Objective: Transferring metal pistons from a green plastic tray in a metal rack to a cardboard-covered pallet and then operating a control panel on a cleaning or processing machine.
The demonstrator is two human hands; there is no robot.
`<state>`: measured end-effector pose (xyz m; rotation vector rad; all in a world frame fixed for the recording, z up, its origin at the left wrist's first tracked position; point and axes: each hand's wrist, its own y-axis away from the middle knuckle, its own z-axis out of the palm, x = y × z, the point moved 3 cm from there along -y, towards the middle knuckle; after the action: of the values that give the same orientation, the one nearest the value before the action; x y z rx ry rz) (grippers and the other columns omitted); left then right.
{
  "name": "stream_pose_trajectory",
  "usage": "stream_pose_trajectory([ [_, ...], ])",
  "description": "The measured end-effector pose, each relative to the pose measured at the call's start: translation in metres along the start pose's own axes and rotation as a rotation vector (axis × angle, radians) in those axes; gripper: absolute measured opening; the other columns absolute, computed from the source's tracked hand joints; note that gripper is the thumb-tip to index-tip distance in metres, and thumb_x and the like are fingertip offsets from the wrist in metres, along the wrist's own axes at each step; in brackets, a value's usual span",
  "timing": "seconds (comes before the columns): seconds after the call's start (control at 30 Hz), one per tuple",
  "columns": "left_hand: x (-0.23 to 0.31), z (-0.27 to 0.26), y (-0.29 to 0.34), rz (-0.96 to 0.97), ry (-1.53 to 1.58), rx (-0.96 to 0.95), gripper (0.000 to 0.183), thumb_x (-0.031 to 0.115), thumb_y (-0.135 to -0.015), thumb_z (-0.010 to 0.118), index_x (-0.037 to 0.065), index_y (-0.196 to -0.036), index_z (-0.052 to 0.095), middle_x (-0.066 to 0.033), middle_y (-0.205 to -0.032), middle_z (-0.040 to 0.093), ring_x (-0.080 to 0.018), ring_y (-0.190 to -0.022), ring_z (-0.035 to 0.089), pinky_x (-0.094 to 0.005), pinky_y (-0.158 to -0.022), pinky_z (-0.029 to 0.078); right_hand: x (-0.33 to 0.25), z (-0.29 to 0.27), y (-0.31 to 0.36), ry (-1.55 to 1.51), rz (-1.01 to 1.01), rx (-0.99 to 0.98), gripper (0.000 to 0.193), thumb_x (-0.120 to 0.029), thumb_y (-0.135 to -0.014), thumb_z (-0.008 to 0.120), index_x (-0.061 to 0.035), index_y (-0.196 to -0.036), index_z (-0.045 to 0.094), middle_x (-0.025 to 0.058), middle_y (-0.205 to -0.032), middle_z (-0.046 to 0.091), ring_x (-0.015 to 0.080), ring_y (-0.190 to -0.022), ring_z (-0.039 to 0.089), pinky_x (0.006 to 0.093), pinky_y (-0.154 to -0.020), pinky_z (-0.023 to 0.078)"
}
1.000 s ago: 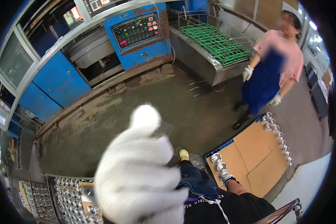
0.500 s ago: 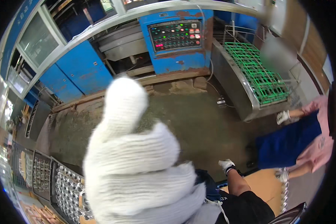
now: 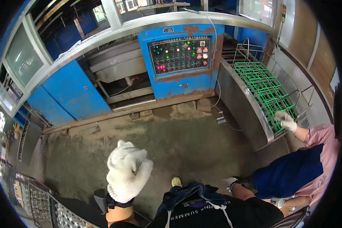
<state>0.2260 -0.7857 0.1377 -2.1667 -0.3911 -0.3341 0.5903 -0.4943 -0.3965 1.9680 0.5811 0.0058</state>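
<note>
Head view: a worker's left hand [image 3: 127,175], in a white knit glove, hangs loosely curled and empty over the stained concrete floor [image 3: 186,144]; the gloved right hand [image 3: 230,182] rests low, its grip unclear. Nearby, a co-worker's gloved hand [image 3: 285,121] touches green racks [image 3: 266,87].

A stained, dusty concrete floor [image 3: 171,140] carries a blue control cabinet [image 3: 180,64] and a steel trough [image 3: 241,102]; a grey cable [image 3: 220,110] lies beside broken concrete patches.
</note>
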Motion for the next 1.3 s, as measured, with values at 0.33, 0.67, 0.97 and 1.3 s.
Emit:
stream_pose_trajectory([
  [0.33,-0.139,0.164,-0.035,-0.035,-0.024,-0.911,0.026,0.034,-0.078,0.059,0.008,-0.077,0.06,-0.0144,-0.07,0.062,-0.0363,-0.072,0.064,-0.0489,-0.065,0.05,-0.126,-0.094,-0.014,-0.474,0.258,0.175,0.041,-0.044,-0.086,0.063,-0.0057,-0.1,0.07,0.0123,-0.078,0.068,0.0224,-0.066,0.066,0.0376,-0.056,0.054],
  [0.67,-0.223,0.245,-0.152,-0.46,-0.118,-1.091,0.033,0.041,-0.083,0.052,0.01,-0.079,0.062,-0.0137,-0.067,0.063,-0.033,-0.067,0.066,-0.0442,-0.061,0.052,-0.032,-0.146,-0.212,0.172,0.011,0.231,0.038,-0.04,-0.091,0.055,-0.0105,-0.109,0.069,0.0152,-0.104,0.071,0.0305,-0.09,0.07,0.0469,-0.074,0.054],
  [0.97,-0.299,0.315,-0.192,-0.658,-0.275,-0.983,0.034,0.044,-0.085,0.051,0.013,-0.084,0.064,-0.0135,-0.068,0.063,-0.0335,-0.066,0.066,-0.0428,-0.06,0.051,-0.319,-0.493,-0.217,-0.713,-0.578,0.603,0.049,-0.043,-0.088,0.068,-0.0031,-0.116,0.065,0.0049,-0.106,0.07,0.02,-0.093,0.061,0.036,-0.079,0.049],
  [1.3,-0.448,0.396,-0.211,-0.236,-0.104,-0.469,0.023,0.033,-0.084,0.06,0.013,-0.096,0.058,-0.0134,-0.072,0.06,-0.0344,-0.066,0.062,-0.0458,-0.053,0.048,-0.585,-0.674,-0.196,-1.458,-0.779,-0.084,0.05,-0.048,-0.088,0.068,-0.0067,-0.114,0.059,0.007,-0.091,0.06,0.0235,-0.08,0.057,0.0386,-0.069,0.047],
])
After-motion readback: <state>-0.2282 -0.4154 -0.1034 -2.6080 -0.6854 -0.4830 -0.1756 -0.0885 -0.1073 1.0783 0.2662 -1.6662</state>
